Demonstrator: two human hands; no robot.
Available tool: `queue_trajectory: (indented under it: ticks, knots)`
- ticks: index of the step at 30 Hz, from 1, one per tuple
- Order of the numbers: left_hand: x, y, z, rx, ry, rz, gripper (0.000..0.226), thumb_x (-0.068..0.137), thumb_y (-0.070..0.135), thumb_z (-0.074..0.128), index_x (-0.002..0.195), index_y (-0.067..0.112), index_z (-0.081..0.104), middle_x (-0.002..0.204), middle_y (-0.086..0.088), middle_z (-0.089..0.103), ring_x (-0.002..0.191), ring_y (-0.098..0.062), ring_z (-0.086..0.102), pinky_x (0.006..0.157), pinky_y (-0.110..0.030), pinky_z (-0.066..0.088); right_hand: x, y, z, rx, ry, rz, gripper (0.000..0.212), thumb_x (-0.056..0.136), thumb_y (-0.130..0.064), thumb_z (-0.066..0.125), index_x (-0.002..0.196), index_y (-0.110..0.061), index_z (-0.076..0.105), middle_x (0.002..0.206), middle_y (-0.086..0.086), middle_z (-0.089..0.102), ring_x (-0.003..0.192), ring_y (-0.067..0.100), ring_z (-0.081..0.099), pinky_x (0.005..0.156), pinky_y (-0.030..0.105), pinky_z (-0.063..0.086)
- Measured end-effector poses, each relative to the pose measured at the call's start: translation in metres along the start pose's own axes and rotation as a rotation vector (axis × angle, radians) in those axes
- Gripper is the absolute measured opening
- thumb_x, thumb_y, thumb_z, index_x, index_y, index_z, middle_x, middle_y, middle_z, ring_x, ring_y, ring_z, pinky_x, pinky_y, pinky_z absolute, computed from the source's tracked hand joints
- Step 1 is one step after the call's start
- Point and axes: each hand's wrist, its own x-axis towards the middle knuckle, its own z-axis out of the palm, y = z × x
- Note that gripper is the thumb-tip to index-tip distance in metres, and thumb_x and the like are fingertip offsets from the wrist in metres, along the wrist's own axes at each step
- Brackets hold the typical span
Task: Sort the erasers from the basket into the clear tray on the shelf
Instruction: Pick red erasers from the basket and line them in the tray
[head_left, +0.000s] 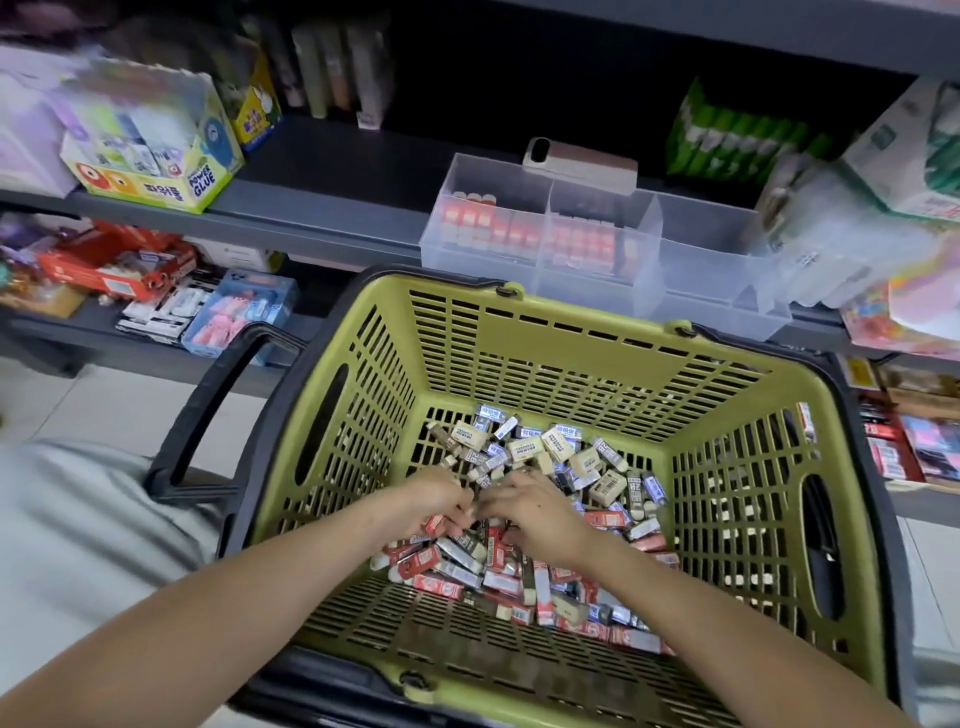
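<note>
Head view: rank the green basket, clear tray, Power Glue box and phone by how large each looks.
1. green basket, by far the largest, though it is also nearest the camera.
2. clear tray.
3. Power Glue box, blurred.
4. phone, lying at the tray's back edge.

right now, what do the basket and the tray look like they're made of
Basket: moulded plastic by the look of it, olive green with a dull sheen; the slotted walls and rim read as one piece. Tray: clear, slightly frosted rigid plastic, exact type unclear; the red erasers inside show through its walls.
</note>
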Motion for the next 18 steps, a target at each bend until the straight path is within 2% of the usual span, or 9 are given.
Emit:
queue_trajectory:
  ticks: [4,6,8,10,11,12,14,15,18]
  knots:
    - [0.013,-0.01,0.007,0.11,-0.053,0.035,0.016,0.096,0.018,0.053,0.096,0.004,0.059,0.08,-0.005,0.061,0.065,-0.012,0.055,0.063,-0.022,0.045,0.001,0.013,0.0,-0.072,-0.017,-0.026,0.03,0.083,-0.027,0.067,0.112,-0.025,0.064,0.104,-0.011,0.058,0.097,0.012,0.038,0.084,0.026,0.024]
    - [0.015,-0.012,0.009,0.115,-0.094,0.061,0.017,0.094,0.02,0.057,0.1,0.005,0.059,0.086,-0.005,0.064,0.068,-0.011,0.059,0.066,-0.021,0.047,0.001,0.014,0.0,-0.064,-0.025,-0.012,0.025,0.082,-0.027,0.068,0.106,-0.024,0.065,0.101,-0.009,0.059,0.095,0.01,0.037,0.082,0.025,0.023]
    - [0.016,-0.011,0.01,0.083,-0.163,0.111,0.035,0.09,0.028,0.062,0.112,0.002,0.059,0.094,-0.005,0.068,0.08,-0.013,0.063,0.08,-0.026,0.047,-0.002,0.015,0.0,0.033,-0.004,0.038,0.022,0.081,-0.029,0.068,0.102,-0.022,0.065,0.096,-0.007,0.059,0.09,0.009,0.036,0.079,0.024,0.023]
    - [0.015,-0.009,0.011,0.062,-0.242,0.156,0.047,0.081,0.037,0.067,0.114,0.005,0.061,0.103,-0.005,0.069,0.09,-0.015,0.063,0.094,-0.032,0.041,-0.01,0.015,-0.005,0.237,0.062,0.126,0.021,0.079,-0.032,0.07,0.097,-0.02,0.067,0.088,-0.01,0.059,0.085,0.006,0.039,0.079,0.023,0.025]
    - [0.016,-0.008,0.012,0.051,-0.277,0.17,0.046,0.078,0.038,0.068,0.112,0.008,0.063,0.103,-0.005,0.07,0.089,-0.014,0.065,0.094,-0.032,0.043,-0.014,0.016,-0.01,0.345,0.093,0.172,0.019,0.079,-0.032,0.071,0.094,-0.021,0.067,0.083,-0.015,0.057,0.082,0.002,0.04,0.078,0.022,0.027]
    - [0.017,-0.007,0.013,0.031,-0.304,0.183,0.041,0.079,0.035,0.068,0.11,0.01,0.063,0.101,-0.005,0.072,0.085,-0.014,0.066,0.087,-0.03,0.049,-0.018,0.018,-0.015,0.445,0.115,0.218,0.018,0.078,-0.03,0.071,0.094,-0.023,0.067,0.08,-0.019,0.054,0.081,-0.004,0.041,0.079,0.021,0.029]
    - [0.02,-0.005,0.016,-0.003,-0.312,0.194,0.029,0.084,0.026,0.067,0.108,0.011,0.063,0.093,-0.004,0.074,0.078,-0.012,0.068,0.07,-0.023,0.05,-0.025,0.023,-0.025,0.591,0.144,0.308,0.023,0.078,-0.028,0.072,0.099,-0.022,0.065,0.083,-0.019,0.056,0.083,-0.007,0.047,0.082,0.021,0.036]
    - [0.023,-0.005,0.017,-0.012,-0.298,0.19,0.026,0.085,0.021,0.066,0.108,0.01,0.063,0.09,-0.003,0.074,0.077,-0.012,0.068,0.068,-0.023,0.05,-0.027,0.027,-0.027,0.568,0.146,0.346,0.027,0.077,-0.031,0.073,0.101,-0.021,0.065,0.087,-0.016,0.059,0.086,-0.003,0.049,0.083,0.023,0.04]
    - [0.027,-0.005,0.015,-0.075,-0.288,0.138,0.028,0.086,0.006,0.064,0.114,0.001,0.061,0.09,-0.009,0.071,0.08,-0.016,0.067,0.075,-0.026,0.054,-0.029,0.032,-0.025,0.164,0.088,0.411,0.035,0.075,-0.053,0.068,0.094,-0.023,0.069,0.091,-0.009,0.062,0.094,0.01,0.046,0.087,0.028,0.038]
